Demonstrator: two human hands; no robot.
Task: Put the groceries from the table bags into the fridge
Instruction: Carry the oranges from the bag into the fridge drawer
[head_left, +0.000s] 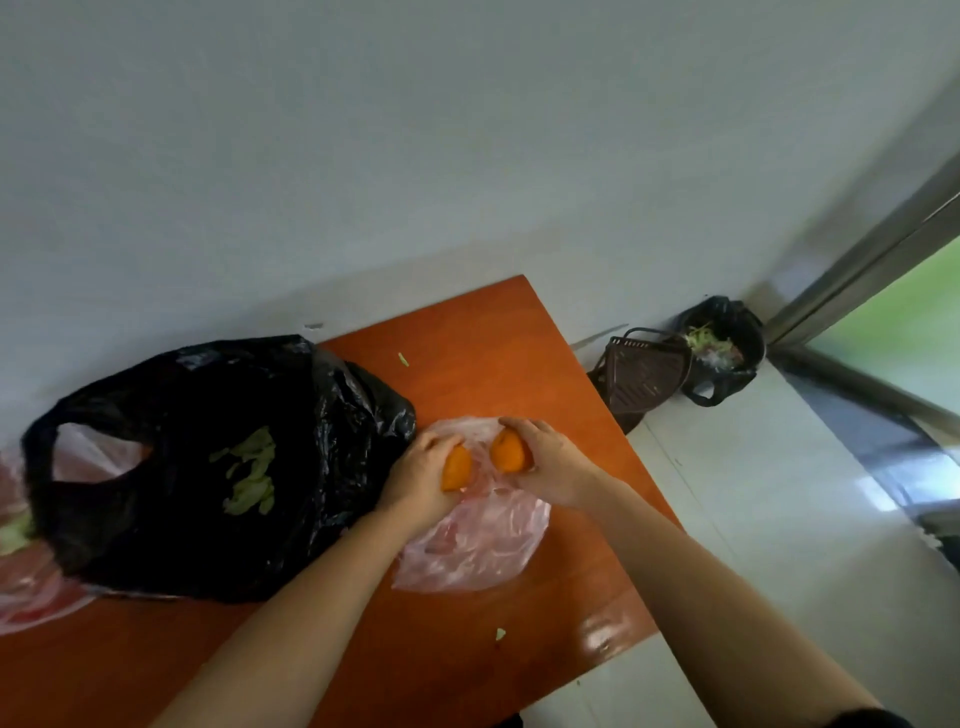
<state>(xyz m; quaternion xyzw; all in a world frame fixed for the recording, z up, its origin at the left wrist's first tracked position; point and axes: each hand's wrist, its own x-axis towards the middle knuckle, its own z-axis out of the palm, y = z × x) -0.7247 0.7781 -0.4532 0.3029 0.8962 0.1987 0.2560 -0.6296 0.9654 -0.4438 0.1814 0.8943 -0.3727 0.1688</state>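
Note:
Over the orange table (488, 338), my left hand (418, 480) grips one orange fruit (457, 469) and my right hand (553, 460) grips a second orange fruit (508, 452). Both fruits hang just above a flat, crumpled clear pink plastic bag (475, 548). To the left lies a big black plastic bag (208, 467), its mouth open, with pale green leafy vegetable (252, 470) showing inside. Another pinkish bag (31, 587) sits at the far left edge, partly cut off. The fridge is not in view.
A bin lined with a black bag (727, 348) holds scraps on the floor at the right. A brown plastic basket (644, 371) leans beside it. Small green scraps (500, 633) lie on the table. The wall runs behind; white floor tiles lie to the right.

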